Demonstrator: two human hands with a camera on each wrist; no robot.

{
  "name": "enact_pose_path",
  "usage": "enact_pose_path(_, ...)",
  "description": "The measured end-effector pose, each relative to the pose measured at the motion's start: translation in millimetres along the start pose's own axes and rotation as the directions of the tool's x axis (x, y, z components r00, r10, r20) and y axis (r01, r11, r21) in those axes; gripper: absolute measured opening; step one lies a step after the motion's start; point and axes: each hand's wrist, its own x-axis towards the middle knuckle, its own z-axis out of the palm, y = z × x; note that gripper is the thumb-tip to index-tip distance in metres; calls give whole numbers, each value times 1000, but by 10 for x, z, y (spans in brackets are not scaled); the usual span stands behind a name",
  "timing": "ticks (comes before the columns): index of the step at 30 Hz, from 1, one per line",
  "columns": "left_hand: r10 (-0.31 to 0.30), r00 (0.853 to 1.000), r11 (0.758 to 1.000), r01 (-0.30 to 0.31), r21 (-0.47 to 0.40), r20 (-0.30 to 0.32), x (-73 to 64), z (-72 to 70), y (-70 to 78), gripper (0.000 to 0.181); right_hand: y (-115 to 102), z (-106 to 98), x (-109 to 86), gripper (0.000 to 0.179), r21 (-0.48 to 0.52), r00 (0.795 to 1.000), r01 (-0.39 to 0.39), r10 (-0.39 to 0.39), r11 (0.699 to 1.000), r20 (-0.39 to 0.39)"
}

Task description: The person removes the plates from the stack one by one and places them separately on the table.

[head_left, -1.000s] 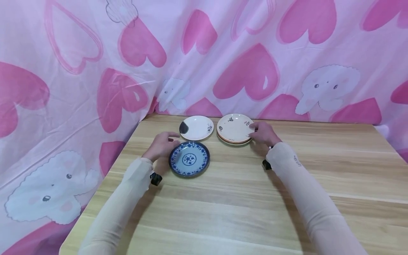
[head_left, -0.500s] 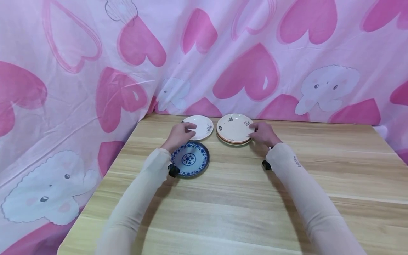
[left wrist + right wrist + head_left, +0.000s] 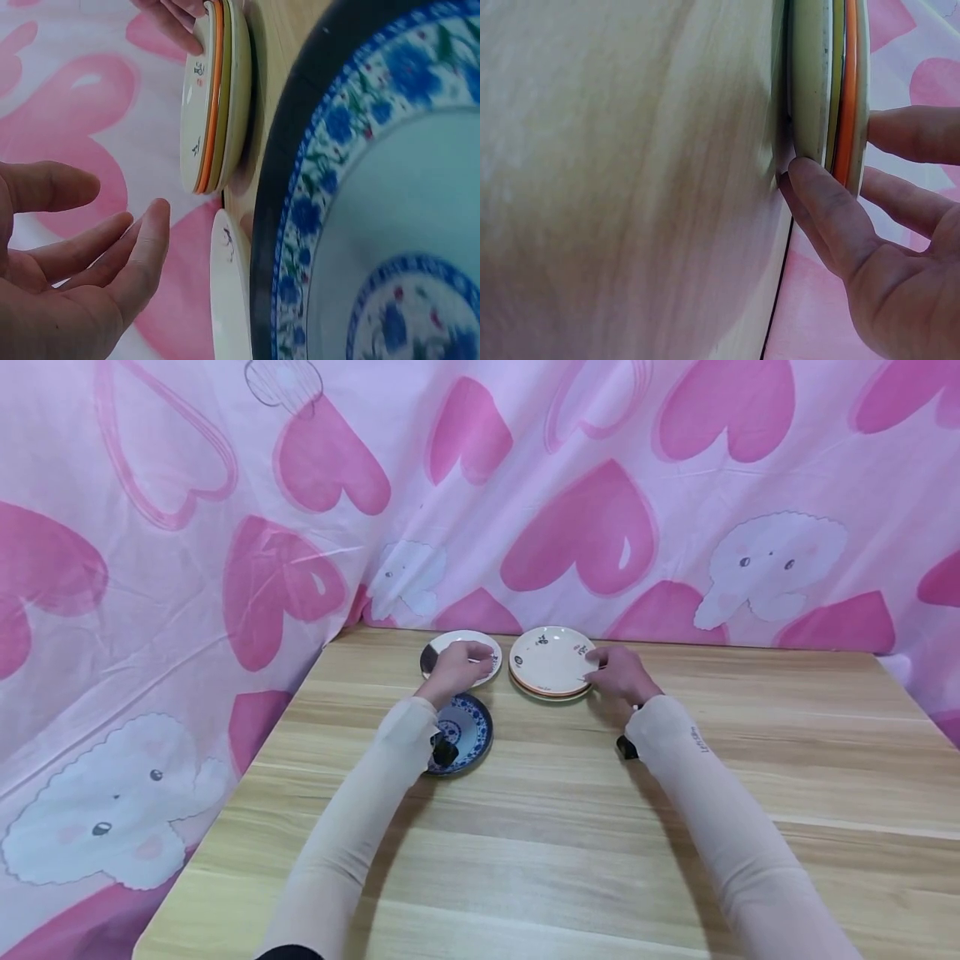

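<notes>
At the back of the table lies a stack of plates [image 3: 553,662], the top one cream with small dark drawings; orange and olive rims show below it in the right wrist view. My right hand [image 3: 621,672] grips the stack's right edge, thumb at the top rim and fingers at the side and underside. My left hand [image 3: 459,670] hovers over the white plate [image 3: 483,647] with a dark patch, its fingers [image 3: 142,255] loosely bent and holding nothing. Under my left wrist sits a blue-and-white patterned plate [image 3: 480,735], partly hidden by the sleeve and wrist camera.
A wooden table [image 3: 540,852] carries the plates near its back edge. Pink heart-printed cloth [image 3: 577,527] hangs behind and along the left side.
My left hand has moved rightward from the left of the blue-and-white plate to over the white plate. The right hand and all the plates look unmoved.
</notes>
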Motion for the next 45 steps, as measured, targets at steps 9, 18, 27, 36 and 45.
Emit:
enact_pose_path(9,-17,1000,997,16,71,17,112,149,104,37,10,7,-13,56,-4,1000,-7,7,1000,-7)
enact_pose_path(18,-7,998,995,1,102,59,202,241,120,38,20,4,-3,57,1,1000,5,-5,1000,-17)
enact_pose_path(27,-39,998,990,31,141,58,272,310,112,34,31,-2,3,56,0,999,21,-21,1000,-31)
enact_pose_path(36,-64,995,984,50,171,80,287,309,115,40,-3,-19,-25,56,23,999,21,-20,1000,-42)
enact_pose_path(45,11,996,967,-33,252,87,300,322,102,29,-2,-10,1,55,-19,998,1,-2,1000,-58)
